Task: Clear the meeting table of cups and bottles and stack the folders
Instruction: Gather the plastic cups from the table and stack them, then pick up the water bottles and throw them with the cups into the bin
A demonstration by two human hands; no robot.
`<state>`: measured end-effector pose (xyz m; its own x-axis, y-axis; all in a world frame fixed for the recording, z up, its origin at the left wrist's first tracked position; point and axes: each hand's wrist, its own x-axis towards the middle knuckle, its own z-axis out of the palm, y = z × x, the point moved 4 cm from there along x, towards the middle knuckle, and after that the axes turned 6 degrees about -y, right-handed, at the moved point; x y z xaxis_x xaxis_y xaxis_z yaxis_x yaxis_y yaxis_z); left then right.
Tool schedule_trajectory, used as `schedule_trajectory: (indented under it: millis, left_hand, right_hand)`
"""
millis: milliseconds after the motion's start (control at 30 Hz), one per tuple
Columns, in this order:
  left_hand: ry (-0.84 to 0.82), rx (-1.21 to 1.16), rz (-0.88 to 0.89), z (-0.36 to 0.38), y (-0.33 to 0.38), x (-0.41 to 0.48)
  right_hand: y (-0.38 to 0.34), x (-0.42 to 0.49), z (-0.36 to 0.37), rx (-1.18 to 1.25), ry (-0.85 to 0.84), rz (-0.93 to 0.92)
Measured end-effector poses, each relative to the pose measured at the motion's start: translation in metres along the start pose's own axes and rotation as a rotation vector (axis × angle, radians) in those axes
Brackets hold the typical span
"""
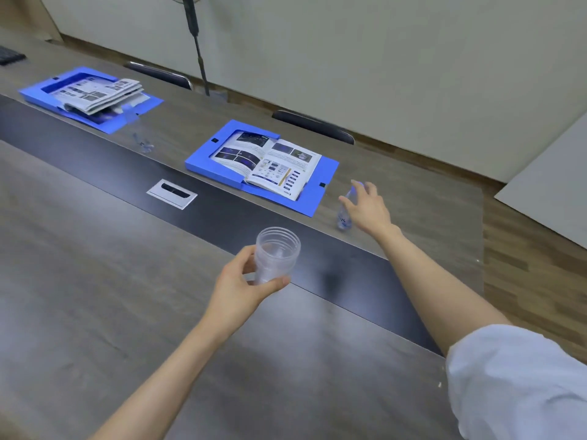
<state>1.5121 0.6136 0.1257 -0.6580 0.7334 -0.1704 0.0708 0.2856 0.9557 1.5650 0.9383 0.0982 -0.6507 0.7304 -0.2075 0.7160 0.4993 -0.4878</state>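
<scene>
My left hand (244, 282) grips a clear plastic cup (276, 254), which looks like several nested cups, above the table's dark centre strip. My right hand (367, 206) reaches over the far side with fingers spread, just beside a clear water bottle (343, 217) standing near the table's right end; contact is unclear. A blue folder (313, 192) lies open with a magazine on it, left of the bottle. A second blue folder (41, 93) with papers lies at the far left. Another clear bottle (139, 134) stands near that folder, faint and blurred.
A silver cable hatch (172, 194) sits in the dark strip of the table (79, 281). Two dark chair backs (313, 125) stand behind the far edge, with a fan pole (197, 46) by the wall. A keyboard (9, 55) sits at the far left.
</scene>
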Motion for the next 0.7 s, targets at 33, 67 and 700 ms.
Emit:
schedule_trajectory:
  millis: [33, 67, 700]
  left_hand:
    - [0.001, 0.002, -0.005, 0.002, -0.003, 0.006]
    - [0.006, 0.004, -0.009, 0.004, -0.007, 0.009]
    - [0.130, 0.003, -0.103, -0.038, -0.047, -0.031]
  right_hand:
    - [0.005, 0.016, 0.002, -0.029, 0.003, -0.006]
    - [0.010, 0.031, 0.006, -0.058, 0.003, -0.009]
    - [-0.044, -0.020, 0.081, 0.448, 0.275, -0.054]
